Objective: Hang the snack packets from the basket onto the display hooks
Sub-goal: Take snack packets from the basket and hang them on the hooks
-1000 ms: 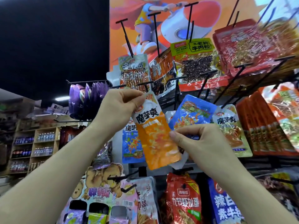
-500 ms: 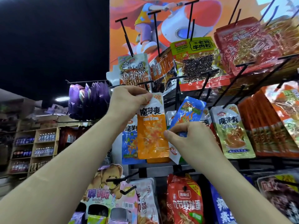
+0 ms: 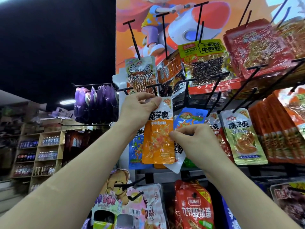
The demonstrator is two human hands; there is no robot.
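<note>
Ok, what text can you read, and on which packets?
"魔芋爽", "20%": orange packet, in the left hand.
"VEGETARIAN MEAT", "老妈牛肉粒": yellow-green packet.
"魔芋爽", "20%": green packet.
"尚味佳", "九节虾扯蛋": red packet.
"100%": pale pink packet.
Other print: too blurred.

Orange snack packet [image 3: 158,138] upright below black hook [image 3: 154,88].

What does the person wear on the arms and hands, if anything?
Nothing visible. The left hand and right hand have no gloves, rings or watch, and the left arm and right arm are bare to the frame edge; no sleeve shows.
</note>
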